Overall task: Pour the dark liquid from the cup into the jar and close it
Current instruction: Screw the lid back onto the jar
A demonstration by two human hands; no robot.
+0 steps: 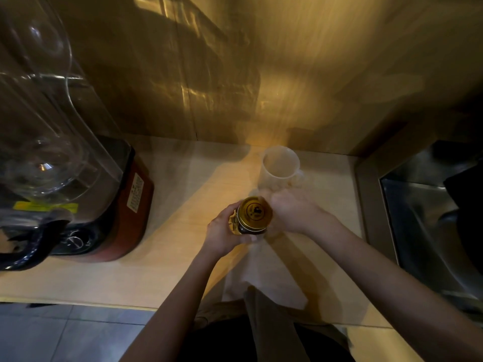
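My left hand [222, 231] was wrapped around the side of the jar [252, 218], fingers clamped on its body. The jar stood upright near the middle of the table [183, 231], on a white cloth [271, 273] that hung over the front edge. Its gold lid [254, 211] sat on top. My right hand [292, 212] pressed against the jar's other side, just beside the lid; motion blur kept me from telling whether those fingers gripped the lid or the glass. The white cup [281, 167] stood upright just behind my right hand, apart from the jar, and looked empty inside. A blender with a red base [125, 205] stood at the left, a steel sink [423, 218] at the right.
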